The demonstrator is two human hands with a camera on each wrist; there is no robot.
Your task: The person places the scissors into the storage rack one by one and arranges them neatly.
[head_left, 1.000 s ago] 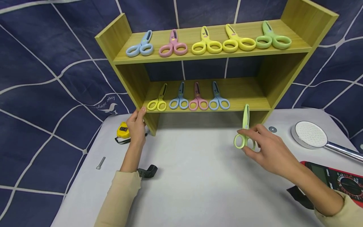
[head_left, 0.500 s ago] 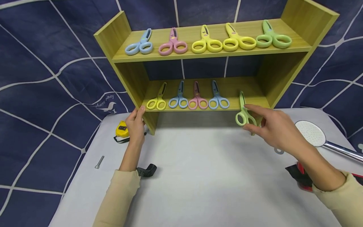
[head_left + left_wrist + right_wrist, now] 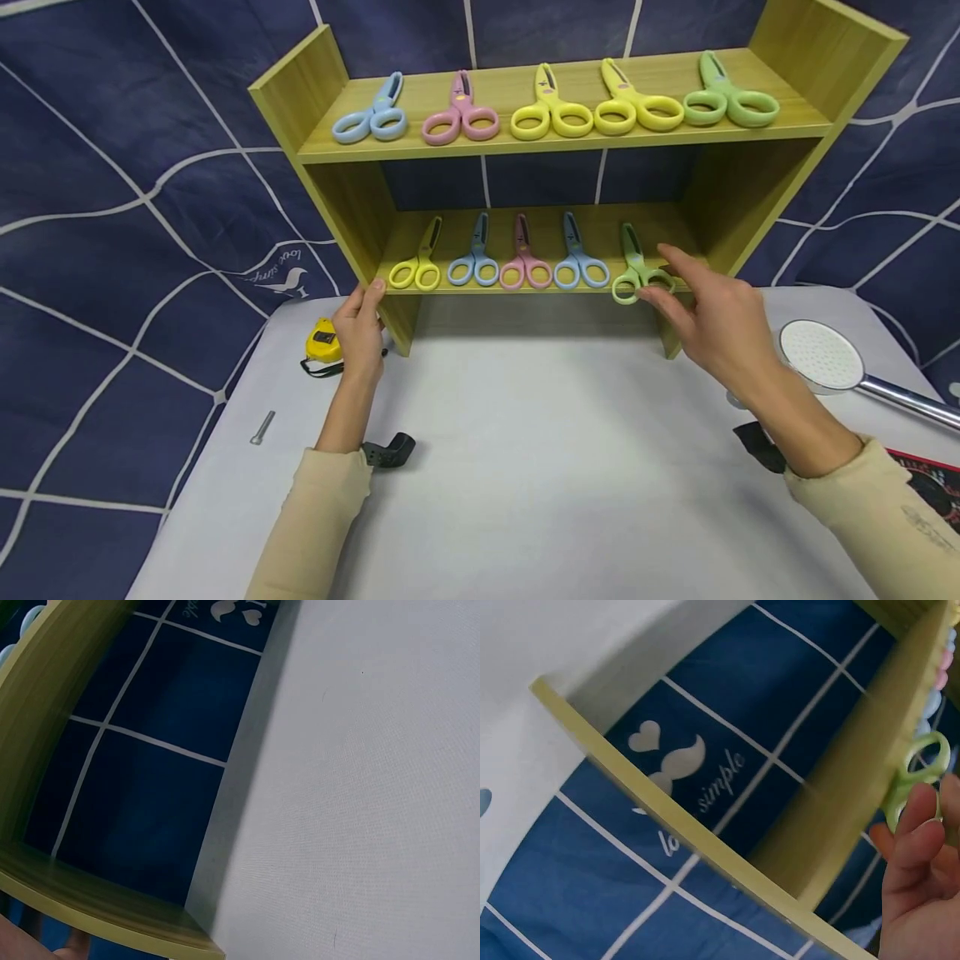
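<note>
Light-green scissors (image 3: 634, 265) lie at the right end of the wooden shelf's lower board, blades inward, handle loops over the front edge. My right hand (image 3: 720, 321) is at these loops. Its thumb touches the handle, while the index finger stands apart above the right loop. In the right wrist view, the fingers (image 3: 922, 840) overlap the green scissors' lower loop. With my left hand (image 3: 362, 329) I grip the left side of the shelf (image 3: 480, 291) near its lower corner. Yellow, blue, pink and blue scissors (image 3: 574, 252) line the same board to the left.
Several scissors in blue, pink, yellow and green (image 3: 727, 96) lie along the upper board. A yellow tape measure (image 3: 322, 342), a bolt (image 3: 262, 428) and a black bent piece (image 3: 393, 451) are at left. A shower head (image 3: 821, 354) and a multimeter (image 3: 930, 483) lie at right.
My right hand has carried the green scissors up from in front of the shelf onto the lower board. Its index finger has since come away from them. My left hand keeps its place.
</note>
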